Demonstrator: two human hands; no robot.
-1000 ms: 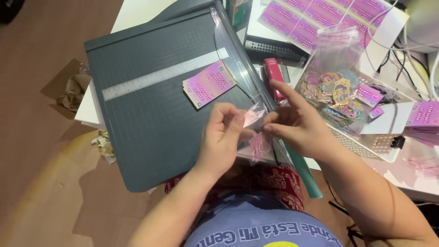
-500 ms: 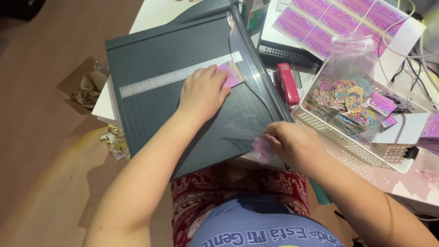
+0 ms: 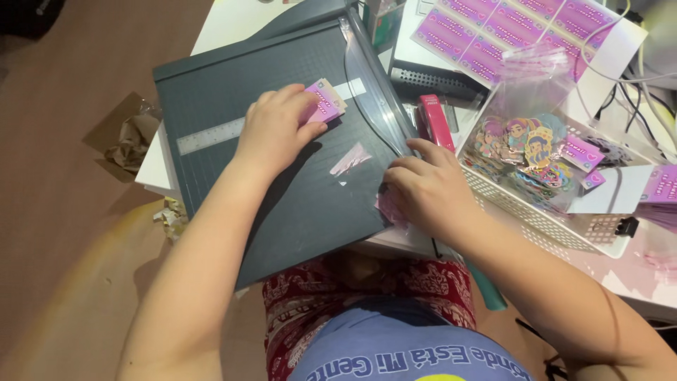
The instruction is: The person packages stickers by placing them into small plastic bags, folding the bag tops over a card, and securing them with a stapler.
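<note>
Two hands over a grey paper trimmer (image 3: 233, 183).
Left hand (image 3: 275, 130) pinches a pink card (image 3: 326, 101) just beyond its fingertips; right hand (image 3: 423, 187), loosely curled, presses a small clear bag (image 3: 390, 208).

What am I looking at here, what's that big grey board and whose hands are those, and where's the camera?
The camera sits on a person's head and looks down at their own two bare hands. The grey board is a paper trimmer with a ruler strip and a clear cutting arm along its right edge. The left hand rests on a small pink printed card lying on the board. The right hand presses on something pink at the board's right edge; I cannot tell what it is. A little pink-tinted clear piece lies loose between the hands. To the right are a red stapler, a white basket with colourful stickers in clear bags, and sheets of pink labels.
</note>
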